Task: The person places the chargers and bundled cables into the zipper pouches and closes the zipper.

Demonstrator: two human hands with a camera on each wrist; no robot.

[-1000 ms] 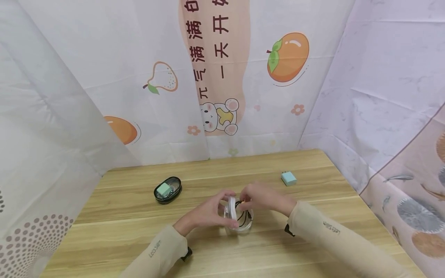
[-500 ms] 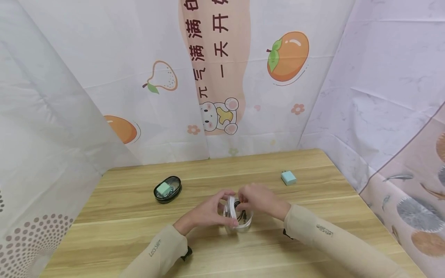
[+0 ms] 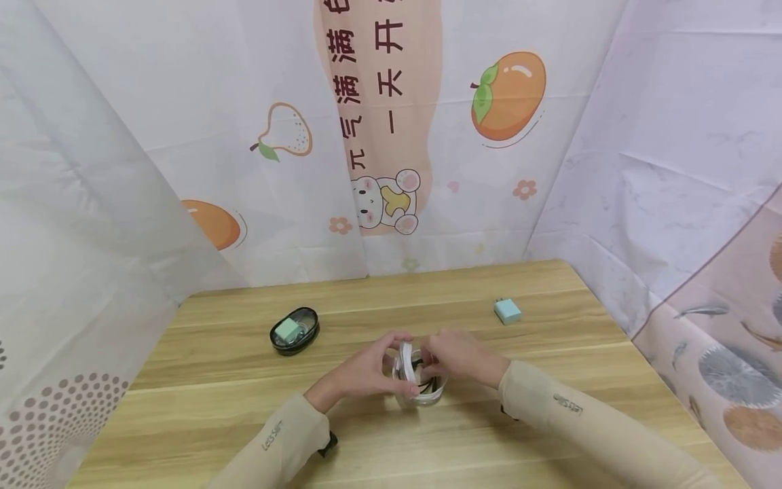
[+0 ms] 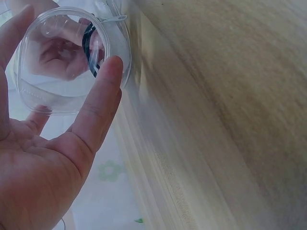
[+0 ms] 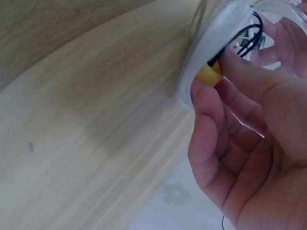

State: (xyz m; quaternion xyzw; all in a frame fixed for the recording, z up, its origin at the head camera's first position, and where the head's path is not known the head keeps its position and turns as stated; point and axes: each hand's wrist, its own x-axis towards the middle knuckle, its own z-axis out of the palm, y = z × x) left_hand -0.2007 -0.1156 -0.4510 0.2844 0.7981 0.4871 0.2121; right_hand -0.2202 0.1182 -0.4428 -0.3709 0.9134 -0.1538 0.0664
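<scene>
A round clear zip pouch (image 3: 423, 399) with a white zipper edge sits on the table, its top open. My left hand (image 3: 369, 370) holds it, thumb on the near side and fingers at the far side. From the right, my right hand (image 3: 458, 356) reaches into the opening. There its thumb and fingers pinch a coiled black cable (image 5: 260, 28) at a yellow piece (image 5: 209, 75). Through the clear wall in the left wrist view, part of the black cable (image 4: 87, 45) shows beside the right fingers. The cable's lower part is hidden by the right hand.
Back left on the wooden table (image 3: 232, 380) stands a black-rimmed clear oval case (image 3: 294, 348) with a mint-green charger (image 3: 287, 330) in it. A light blue plug charger (image 3: 507, 311) lies at the back right. Printed curtains (image 3: 293, 258) hang behind and at both sides.
The right hand has lowered slightly into the pouch, and the black cable has shifted down inside it. The left hand keeps its hold on the pouch.
</scene>
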